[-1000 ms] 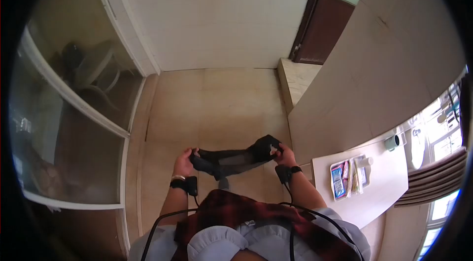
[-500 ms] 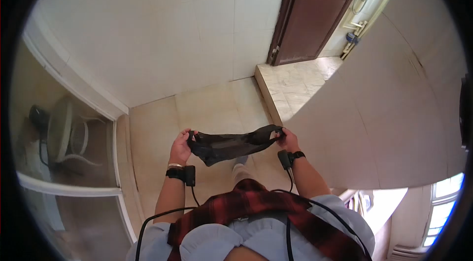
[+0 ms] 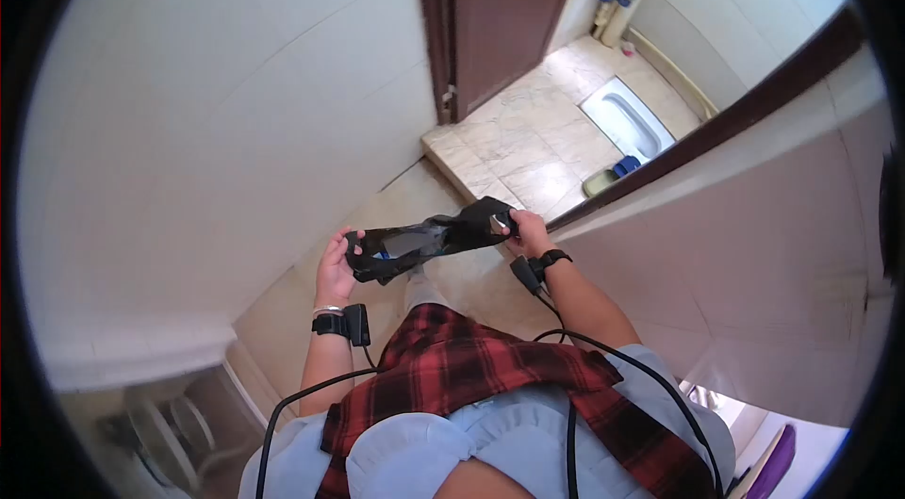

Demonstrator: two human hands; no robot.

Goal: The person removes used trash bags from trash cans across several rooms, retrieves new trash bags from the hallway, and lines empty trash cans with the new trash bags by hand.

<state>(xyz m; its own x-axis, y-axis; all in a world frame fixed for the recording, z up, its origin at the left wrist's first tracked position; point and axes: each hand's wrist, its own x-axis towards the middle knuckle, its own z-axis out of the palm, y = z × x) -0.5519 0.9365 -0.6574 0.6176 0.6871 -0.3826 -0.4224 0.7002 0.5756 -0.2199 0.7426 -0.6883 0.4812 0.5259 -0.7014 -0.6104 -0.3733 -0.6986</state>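
Blk bag (image 3: 460,231) nearer step (image 3: 485,148); L grip (image 3: 335,270), R grip (image 3: 532,234) closed on ends.

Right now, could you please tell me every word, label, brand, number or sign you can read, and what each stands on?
None can be read.
Black bag: no legible lettering.
Black box on the left wrist: any marking is too small to read.
Purple object at lower right: no legible text.
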